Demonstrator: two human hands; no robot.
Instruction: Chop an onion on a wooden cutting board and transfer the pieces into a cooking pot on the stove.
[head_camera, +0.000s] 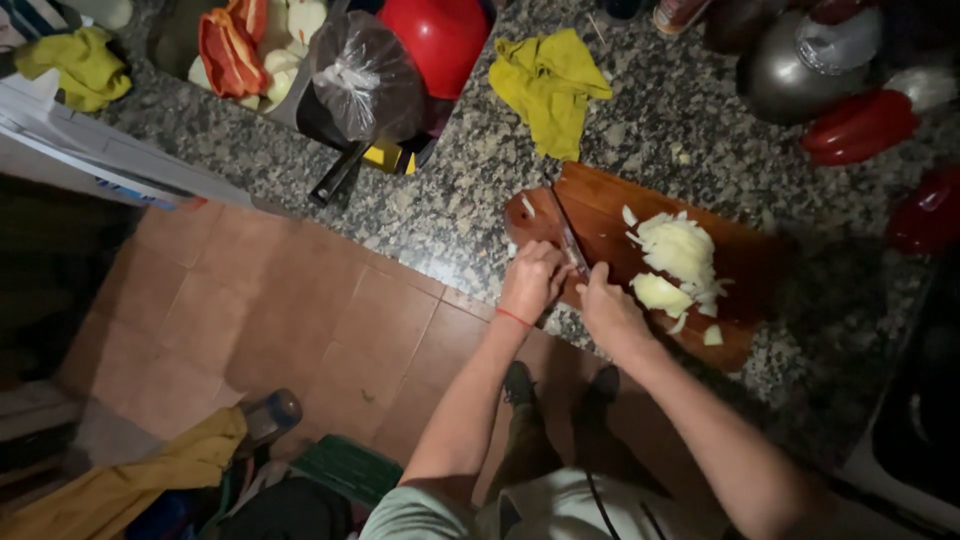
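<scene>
A reddish wooden cutting board (600, 215) lies on the speckled granite counter (450, 210). On it sits a heap of chopped white onion (680, 250) with a larger onion piece (660, 293) at its near side. A knife (568, 238) lies along the board's left part, its near end between my hands. My left hand (532, 282), a red band at its wrist, is closed at the knife's near end. My right hand (605, 303) is right beside it, fingers curled against the knife, just left of the onion. What the right fingers grip is hidden.
A yellow cloth (548, 85) lies behind the board. A red bowl (440, 35), a tied plastic bag (365, 75) and a tray of cut vegetables (250, 50) stand at the back left. Red peppers (860, 125) and a metal pot (810, 60) are at the right. Tiled floor (300, 320) lies below.
</scene>
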